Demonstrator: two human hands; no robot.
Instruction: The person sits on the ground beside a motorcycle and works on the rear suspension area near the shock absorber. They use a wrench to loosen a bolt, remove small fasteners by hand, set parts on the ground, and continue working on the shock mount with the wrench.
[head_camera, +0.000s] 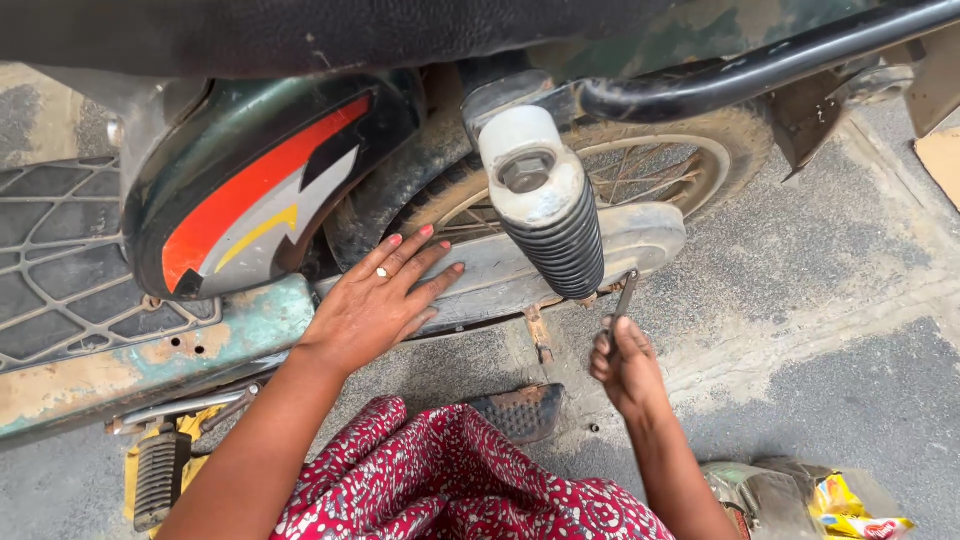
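Thin dark metal tool (625, 296), rod-like, gripped in closed fist of right hand (626, 365), shaft sticking up out of the fingers (607, 345) toward underside of the shock absorber (548, 205); tool tip just below the ribbed black boot, contact point hard to tell. Shock has dusty grey cap with hex bolt on top, black ribbed sleeve lower down. Left hand (378, 300) lies flat, fingers spread open, palm pressed on the grey chain cover (520, 262), pink-painted nails, a ring on one finger; holds nothing. Chain cover is dusty, runs rightward past the fingertips and behind the shock. Beyond the fingers: rear wheel (655, 165) with spokes and dirt-caked tyre, partly blocked by shock and cover. Left of the left hand: dark green side panel (250, 190) with orange, white, yellow stripes. Above all, black seat (300, 30) edge, cut off by frame top; black grab rail (760, 65) runs up right. Near the wrists: rusty footrest plate (525, 410), below left arm a black ribbed foot peg (160, 478) on yellow bracket. Red patterned cloth (460, 480) at bottom covers the lap. Bottom right a worn bag (770, 495) and yellow wrapper (850, 505), partly cut off. Grey asphalt ground (850, 340)
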